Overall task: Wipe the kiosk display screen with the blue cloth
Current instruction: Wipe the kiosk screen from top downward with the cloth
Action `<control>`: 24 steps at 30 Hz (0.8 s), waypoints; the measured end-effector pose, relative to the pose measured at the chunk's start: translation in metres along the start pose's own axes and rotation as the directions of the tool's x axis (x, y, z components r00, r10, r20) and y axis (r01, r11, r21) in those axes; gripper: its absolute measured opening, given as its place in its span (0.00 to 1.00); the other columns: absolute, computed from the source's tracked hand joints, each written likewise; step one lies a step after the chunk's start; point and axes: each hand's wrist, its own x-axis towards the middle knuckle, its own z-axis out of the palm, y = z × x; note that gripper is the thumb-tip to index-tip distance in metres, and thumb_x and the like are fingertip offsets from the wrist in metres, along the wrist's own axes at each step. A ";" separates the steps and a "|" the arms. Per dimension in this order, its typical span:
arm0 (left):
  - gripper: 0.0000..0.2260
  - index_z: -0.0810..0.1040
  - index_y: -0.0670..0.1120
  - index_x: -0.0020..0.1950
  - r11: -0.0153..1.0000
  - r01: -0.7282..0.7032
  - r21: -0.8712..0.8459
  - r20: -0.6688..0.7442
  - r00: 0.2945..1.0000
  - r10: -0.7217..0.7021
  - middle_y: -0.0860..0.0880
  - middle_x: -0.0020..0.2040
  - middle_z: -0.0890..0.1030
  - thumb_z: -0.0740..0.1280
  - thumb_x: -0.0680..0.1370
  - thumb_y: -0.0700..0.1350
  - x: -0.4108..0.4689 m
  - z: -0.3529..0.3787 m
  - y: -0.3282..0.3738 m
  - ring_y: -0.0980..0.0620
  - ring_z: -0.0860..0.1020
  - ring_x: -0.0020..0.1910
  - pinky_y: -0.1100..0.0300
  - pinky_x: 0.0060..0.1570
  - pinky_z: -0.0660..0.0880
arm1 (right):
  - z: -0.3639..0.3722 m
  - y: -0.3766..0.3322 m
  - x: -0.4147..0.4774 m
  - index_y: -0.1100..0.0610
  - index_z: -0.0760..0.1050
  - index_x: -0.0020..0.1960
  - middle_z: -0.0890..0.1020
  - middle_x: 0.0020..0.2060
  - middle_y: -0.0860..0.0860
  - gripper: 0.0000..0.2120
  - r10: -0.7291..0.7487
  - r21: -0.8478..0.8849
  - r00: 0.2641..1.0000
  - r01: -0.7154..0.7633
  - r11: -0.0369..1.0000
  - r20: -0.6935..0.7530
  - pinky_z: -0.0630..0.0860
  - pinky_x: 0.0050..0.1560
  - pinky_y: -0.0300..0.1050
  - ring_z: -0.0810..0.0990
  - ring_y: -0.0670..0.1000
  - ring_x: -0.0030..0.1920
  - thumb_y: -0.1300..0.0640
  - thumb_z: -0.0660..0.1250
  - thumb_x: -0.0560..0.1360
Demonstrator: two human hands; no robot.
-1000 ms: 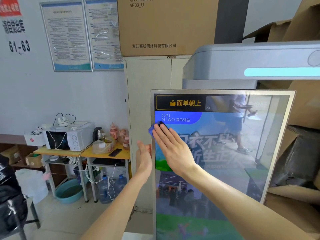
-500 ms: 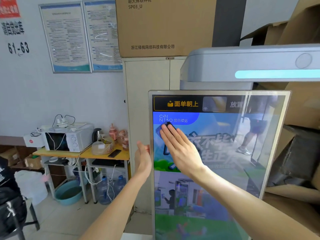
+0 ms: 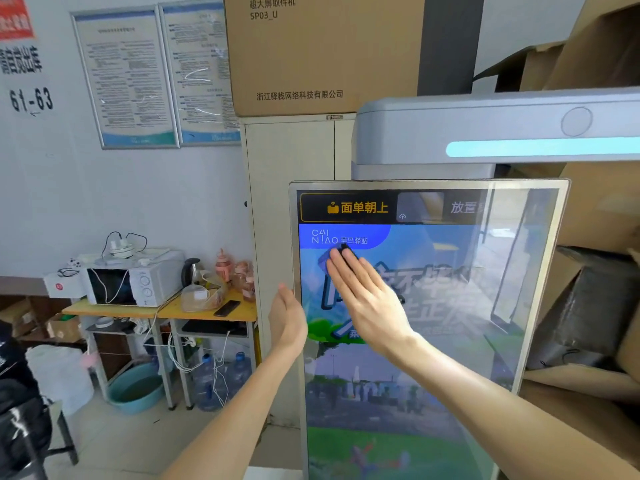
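The tall kiosk display screen (image 3: 433,341) stands upright in a silver frame, lit with a blue and green picture. My right hand (image 3: 367,299) lies flat against its upper left part, fingers straight, pressing the blue cloth (image 3: 325,259). Only a small blue corner and a dark bit of the cloth show past my fingertips. My left hand (image 3: 287,317) is open, fingers straight, at the screen's left frame edge; whether it touches the frame is unclear.
A grey kiosk head (image 3: 485,133) with a lit cyan strip overhangs the screen. Cardboard boxes (image 3: 595,271) are stacked to the right. A beige cabinet (image 3: 287,161) stands behind, and a yellow table (image 3: 159,310) with a microwave (image 3: 135,285) sits at left.
My right hand and the cloth have slid rightward across the upper left of the screen. The left hand has stayed beside the frame.
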 end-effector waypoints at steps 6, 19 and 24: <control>0.28 0.62 0.42 0.79 0.999 -0.045 0.023 0.069 0.997 0.043 0.44 0.78 0.66 0.44 0.85 0.56 0.004 -0.003 -0.004 0.45 0.64 0.77 0.52 0.76 0.58 | 0.007 -0.001 -0.047 0.62 0.59 0.82 0.60 0.82 0.57 0.30 -0.166 -0.040 0.983 0.169 0.985 0.072 0.62 0.79 0.55 0.58 0.58 0.81 0.68 0.42 0.80; 0.27 0.59 0.41 0.80 0.994 -0.102 0.024 0.054 0.993 0.100 0.43 0.79 0.64 0.44 0.86 0.55 -0.001 0.000 -0.005 0.46 0.61 0.78 0.53 0.76 0.56 | 0.008 0.003 -0.061 0.63 0.57 0.82 0.58 0.82 0.58 0.31 -0.106 -0.001 0.991 0.107 0.994 0.086 0.62 0.79 0.57 0.56 0.59 0.82 0.68 0.49 0.78; 0.26 0.61 0.40 0.78 0.990 -0.135 0.035 0.076 0.988 0.132 0.43 0.77 0.66 0.44 0.86 0.54 -0.003 0.003 -0.006 0.46 0.63 0.77 0.55 0.74 0.58 | -0.003 0.032 -0.057 0.63 0.57 0.82 0.59 0.82 0.58 0.35 0.019 0.019 1.000 -0.019 1.000 0.012 0.57 0.81 0.57 0.56 0.58 0.82 0.72 0.51 0.75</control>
